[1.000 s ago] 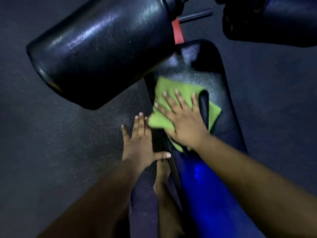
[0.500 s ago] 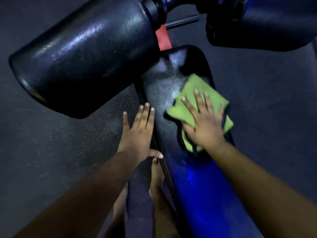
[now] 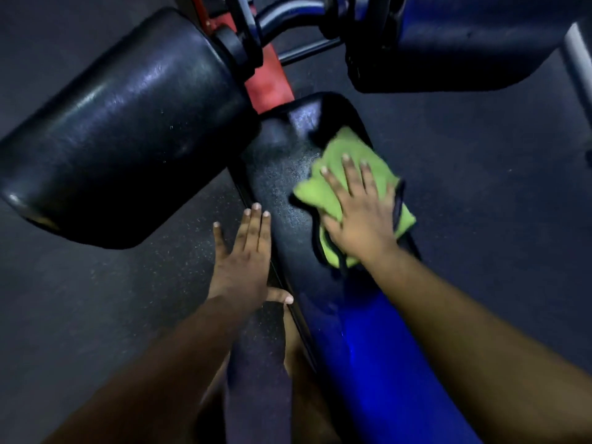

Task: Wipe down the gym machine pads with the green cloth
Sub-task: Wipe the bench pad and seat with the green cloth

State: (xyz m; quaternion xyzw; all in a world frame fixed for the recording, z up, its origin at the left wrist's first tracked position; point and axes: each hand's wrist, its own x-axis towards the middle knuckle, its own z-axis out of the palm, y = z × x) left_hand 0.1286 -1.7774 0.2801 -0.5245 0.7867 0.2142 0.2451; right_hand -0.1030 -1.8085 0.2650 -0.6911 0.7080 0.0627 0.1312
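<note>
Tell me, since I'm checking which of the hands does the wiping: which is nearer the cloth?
Right. The right hand presses flat on the cloth on the pad. The left hand is off to the cloth's left, at the pad's edge, not touching it.

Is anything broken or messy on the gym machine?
Nothing stands out. The right hand presses the green cloth flat on the long pad. The left hand rests open at its edge. The roller pad looks whole, just shiny.
</note>
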